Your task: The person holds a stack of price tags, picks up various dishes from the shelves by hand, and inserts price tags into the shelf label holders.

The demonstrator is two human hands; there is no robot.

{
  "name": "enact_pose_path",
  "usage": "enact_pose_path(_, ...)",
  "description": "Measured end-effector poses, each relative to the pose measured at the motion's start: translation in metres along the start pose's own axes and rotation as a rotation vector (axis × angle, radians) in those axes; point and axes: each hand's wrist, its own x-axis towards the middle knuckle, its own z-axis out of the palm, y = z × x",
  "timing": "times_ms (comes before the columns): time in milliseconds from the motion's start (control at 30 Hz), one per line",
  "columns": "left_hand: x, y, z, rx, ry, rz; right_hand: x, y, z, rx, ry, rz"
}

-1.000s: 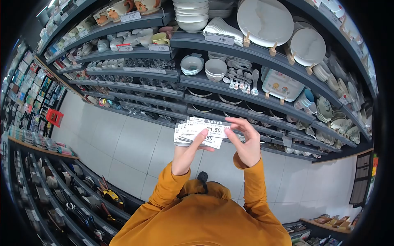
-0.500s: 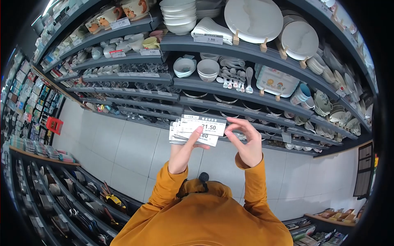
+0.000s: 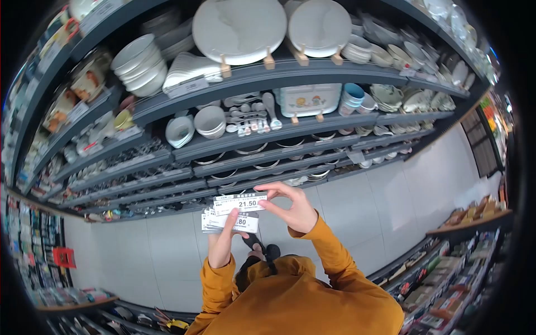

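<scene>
My left hand (image 3: 222,243) is closed on a fanned stack of white price tags (image 3: 209,223), its thumb pressed across the front. The uppermost price tag (image 3: 234,205) reads 21.50 and sticks out above the others. Below it, part of another tag (image 3: 248,223) shows a figure ending in .80. My right hand (image 3: 293,209) pinches the right end of the 21.50 tag between thumb and index finger. The stack is held out in front of my body, above the floor.
Ahead, a long curved shelf unit (image 3: 240,75) carries white plates (image 3: 240,28), stacked bowls (image 3: 142,67), spoons (image 3: 271,109) and a divided tray (image 3: 310,99). More shelves with goods (image 3: 446,279) stand behind on the right. A red box (image 3: 64,257) is at far left; tiled floor (image 3: 357,206) lies between.
My view has swung to the right, so the shelves appear shifted left and tilted. My right thumb and index finger have closed on the end of the 21.50 tag.
</scene>
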Motion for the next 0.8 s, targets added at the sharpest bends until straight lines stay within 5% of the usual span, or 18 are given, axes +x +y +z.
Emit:
enact_pose_path(333, 0.070, 0.000, 0.028, 0.142, -0.303, 0.081, 0.024, 0.002, -0.022, -0.096, 0.102, 0.053)
enact_pose_path(800, 0.135, -0.024, 0.091, 0.173, -0.761, -0.207, 0.002, 0.022, -0.071, -0.136, 0.462, 0.105)
